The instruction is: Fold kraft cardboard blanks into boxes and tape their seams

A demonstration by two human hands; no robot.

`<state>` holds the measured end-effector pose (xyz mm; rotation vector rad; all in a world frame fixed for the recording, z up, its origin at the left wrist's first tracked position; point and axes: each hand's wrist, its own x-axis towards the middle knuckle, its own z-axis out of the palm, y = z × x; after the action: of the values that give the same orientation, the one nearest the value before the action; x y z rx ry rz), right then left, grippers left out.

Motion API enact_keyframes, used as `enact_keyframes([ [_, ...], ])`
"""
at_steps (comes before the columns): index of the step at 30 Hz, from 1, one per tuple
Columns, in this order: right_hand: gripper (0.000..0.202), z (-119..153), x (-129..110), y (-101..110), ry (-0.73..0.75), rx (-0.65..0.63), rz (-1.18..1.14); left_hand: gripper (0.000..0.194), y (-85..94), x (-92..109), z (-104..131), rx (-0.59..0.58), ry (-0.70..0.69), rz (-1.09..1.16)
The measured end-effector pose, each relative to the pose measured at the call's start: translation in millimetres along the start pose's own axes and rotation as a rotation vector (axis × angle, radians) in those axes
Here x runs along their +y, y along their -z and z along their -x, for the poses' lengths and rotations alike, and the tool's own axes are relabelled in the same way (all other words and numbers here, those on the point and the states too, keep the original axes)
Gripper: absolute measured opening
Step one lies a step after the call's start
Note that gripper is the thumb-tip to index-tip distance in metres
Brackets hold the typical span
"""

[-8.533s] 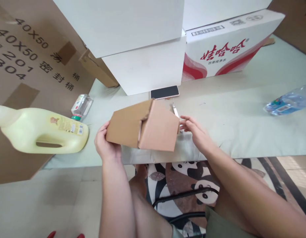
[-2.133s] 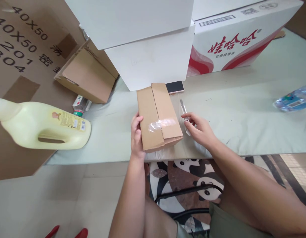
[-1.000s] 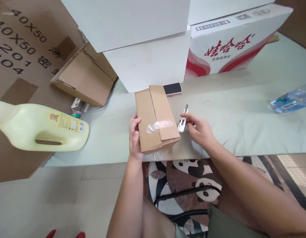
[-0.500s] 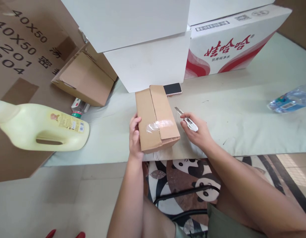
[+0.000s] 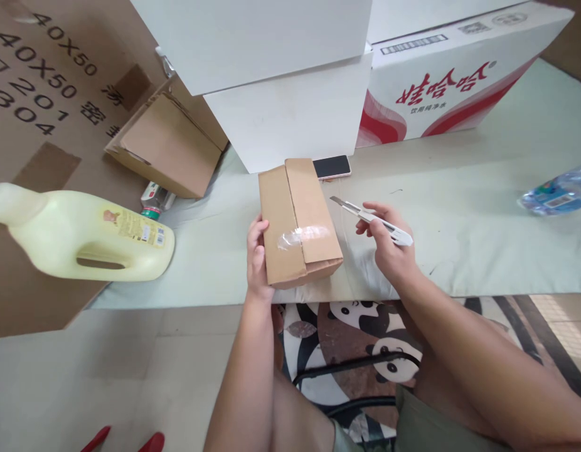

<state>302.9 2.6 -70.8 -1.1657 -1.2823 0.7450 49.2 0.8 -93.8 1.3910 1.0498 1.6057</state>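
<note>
- Box (image 5: 297, 213) is clasped at its left side by the left hand (image 5: 258, 257), near the front edge of the table (image 5: 436, 207); its top seam is crossed by clear tape.
- Cutter (image 5: 368, 216) is clamped between thumb and fingers of the right hand (image 5: 398, 254); its bared blade is pointed at the box, just beside it.
- Phone (image 5: 335, 166) is partly hidden behind the box.
- Jug (image 5: 90, 235) is placed to the left, bottle (image 5: 559, 191) well to the right.
</note>
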Motion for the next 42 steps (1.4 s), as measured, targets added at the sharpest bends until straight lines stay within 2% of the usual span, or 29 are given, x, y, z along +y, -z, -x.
enact_keyframes([
  [7, 0.033, -1.2, 0.2, 1.0, 0.069, 0.041, -0.164, 0.046, -4.6, 2.6, -0.9, 0.014, -0.005, 0.005],
  [12, 0.021, 2.8, -23.1, 8.0, 0.187, 0.113, -0.215, 0.044, -6.3, 4.9, -1.8, 0.035, 0.014, -0.04],
  [14, 0.019, 7.4, -40.6, 10.9, 0.254, 0.039, -0.207, 0.042, -8.3, 7.7, -2.1, 0.036, 0.012, -0.091],
  [18, 0.021, 14.5, -77.3, 11.4, 0.341, -0.259, -0.077, 0.044, -16.6, 17.6, -2.1, 0.002, -0.078, -0.229],
  [20, 0.023, 15.6, -87.6, 8.2, 0.361, -0.381, -0.026, 0.043, -21.9, 23.4, -1.6, -0.031, -0.12, -0.281],
  [22, 0.025, 16.1, -89.6, 4.2, 0.365, -0.43, -0.051, 0.041, -26.4, 28.3, -1.0, -0.064, -0.134, -0.308],
  [27, 0.032, 17.7, -79.1, -1.1, 0.29, -0.371, -0.212, 0.04, -30.2, 33.4, -0.6, -0.097, -0.145, -0.346],
  [32, 0.009, 14.4, -86.9, -2.3, 0.255, -0.393, -0.051, 0.038, -29.6, 35.3, -0.1, -0.12, -0.158, -0.379],
  [36, 0.007, 12.0, -94.4, -4.5, 0.214, -0.38, 0.029, 0.04, -32.2, 37.1, 0.8, -0.122, -0.163, -0.397],
  [42, 0.009, 11.1, -93.2, -4.1, 0.216, -0.392, 0.051, 0.042, -36.6, 38.1, 1.4, -0.115, -0.145, -0.388],
])
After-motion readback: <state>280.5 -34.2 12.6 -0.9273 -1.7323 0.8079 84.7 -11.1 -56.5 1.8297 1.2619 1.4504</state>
